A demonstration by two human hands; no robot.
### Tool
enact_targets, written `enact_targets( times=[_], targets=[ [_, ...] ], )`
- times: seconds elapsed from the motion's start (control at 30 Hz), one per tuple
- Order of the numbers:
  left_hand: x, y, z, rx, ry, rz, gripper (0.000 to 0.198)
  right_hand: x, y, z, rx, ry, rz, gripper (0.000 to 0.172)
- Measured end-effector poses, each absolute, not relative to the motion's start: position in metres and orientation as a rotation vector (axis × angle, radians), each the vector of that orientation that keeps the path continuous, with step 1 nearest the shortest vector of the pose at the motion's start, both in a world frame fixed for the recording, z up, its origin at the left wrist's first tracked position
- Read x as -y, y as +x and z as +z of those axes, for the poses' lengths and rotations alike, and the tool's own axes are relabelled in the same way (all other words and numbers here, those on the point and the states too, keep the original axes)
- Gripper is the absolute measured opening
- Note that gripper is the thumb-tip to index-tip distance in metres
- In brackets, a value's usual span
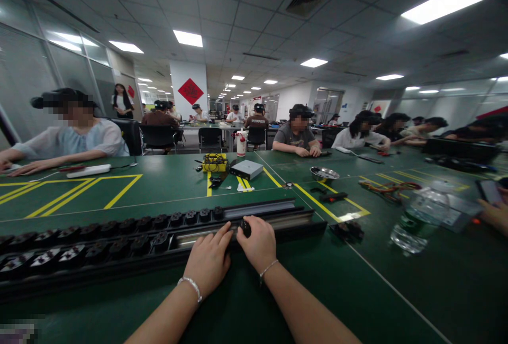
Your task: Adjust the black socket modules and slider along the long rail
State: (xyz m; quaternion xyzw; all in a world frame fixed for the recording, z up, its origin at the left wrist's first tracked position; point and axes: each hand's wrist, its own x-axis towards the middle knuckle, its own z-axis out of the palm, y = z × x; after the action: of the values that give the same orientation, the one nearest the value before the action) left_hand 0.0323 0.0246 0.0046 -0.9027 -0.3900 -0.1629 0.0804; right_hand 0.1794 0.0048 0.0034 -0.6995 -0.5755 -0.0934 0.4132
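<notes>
Two long black channel rails [278,234] lie side by side across the table in front of me. A row of dark rounded modules [139,243] fills the left stretch of each; several in the nearer rail have shiny faces. My left hand [207,259] rests on the near rail just right of its last module, fingers stretched out, with a silver bracelet on the wrist. Pinched between the thumb and fingers of my right hand [259,243] is a small black rounded part [246,227], tilted up above the near rail. Its underside is hidden.
Beyond the rails are a yellow box with black cables [214,162], a grey box [246,169] and a metal bowl [324,173]. A water bottle [420,219] and wire bundle [389,190] lie right. Co-workers sit around; another person's hand [494,214] enters at right.
</notes>
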Motion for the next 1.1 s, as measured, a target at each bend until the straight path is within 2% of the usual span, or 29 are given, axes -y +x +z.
enact_targets(
  times=[1.1],
  targets=[
    [-0.0244, 0.0331, 0.0051, 1.180, -2.699, -0.475, 0.051, -0.0049, 0.1805, 0.0036, 1.444, -1.743, -0.231, 0.027]
  ],
)
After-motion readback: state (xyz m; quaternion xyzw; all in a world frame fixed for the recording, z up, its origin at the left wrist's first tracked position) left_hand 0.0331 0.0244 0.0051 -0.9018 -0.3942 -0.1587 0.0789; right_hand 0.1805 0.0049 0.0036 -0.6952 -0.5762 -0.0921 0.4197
